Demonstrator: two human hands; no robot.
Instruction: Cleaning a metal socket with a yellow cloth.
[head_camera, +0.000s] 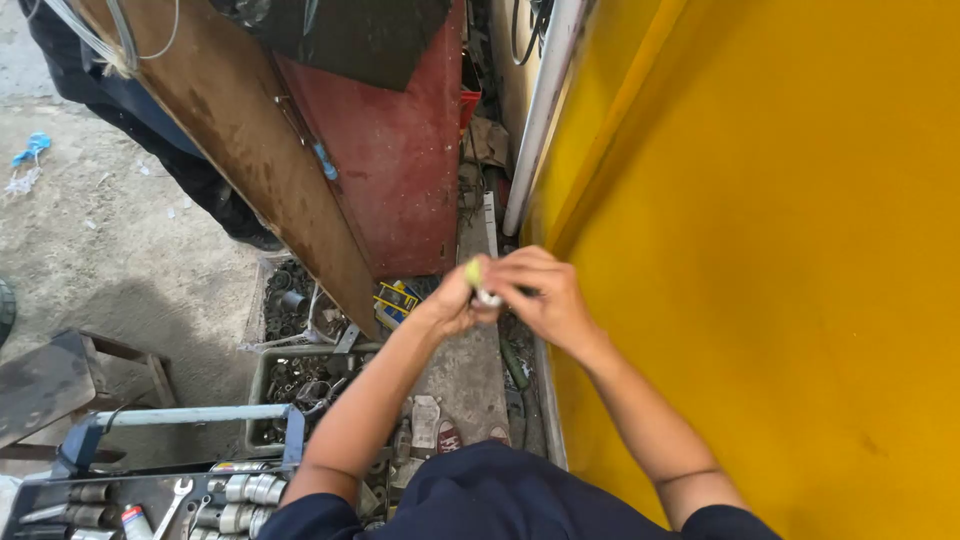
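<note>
yellow-green small object (474, 271) pinched by left hand (455, 300) and right hand (540, 295).

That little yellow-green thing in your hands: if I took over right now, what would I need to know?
Left hand: fingers pinched on the small yellow-green thing, which has a white end below.
Right hand: closed over the same thing from the other side.
Both hands meet in front of the yellow panel, above the concrete floor.
Toolbox with sockets and a spanner sits lower left; a crate of metal parts is beside it.
Done or left: cannot tell from this view; the thing is mostly hidden by fingers.
</note>
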